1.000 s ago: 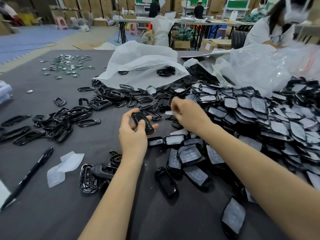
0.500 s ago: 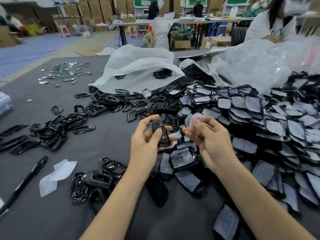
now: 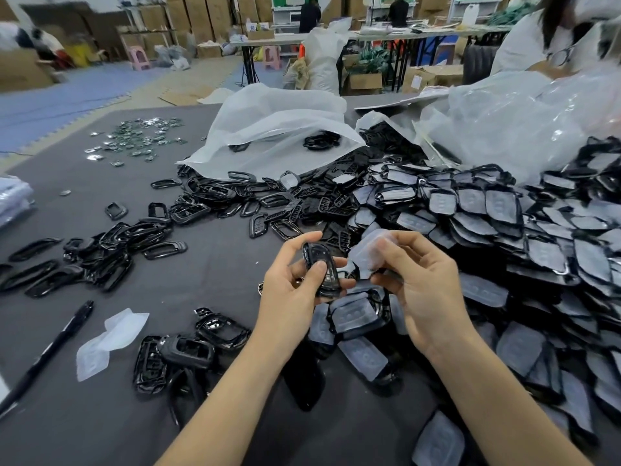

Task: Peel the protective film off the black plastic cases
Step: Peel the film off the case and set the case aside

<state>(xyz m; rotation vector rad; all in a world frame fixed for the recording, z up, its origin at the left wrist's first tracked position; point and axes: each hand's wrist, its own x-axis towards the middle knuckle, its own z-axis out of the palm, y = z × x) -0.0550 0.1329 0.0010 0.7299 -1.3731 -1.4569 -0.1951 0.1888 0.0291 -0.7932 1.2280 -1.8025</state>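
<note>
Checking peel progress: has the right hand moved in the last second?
Yes. The right hand, pinching film, pulled back nearward, away from the pile of cases it was reaching into.

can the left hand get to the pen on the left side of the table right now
Probably not straight away: the left hand grips a black case. The pen lies bare on the table, nothing over it, so the way looks free once that case is set down.

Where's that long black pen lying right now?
In the head view, the long black pen lies on the grey table at lower left, just left of a loose piece of clear film.
</note>
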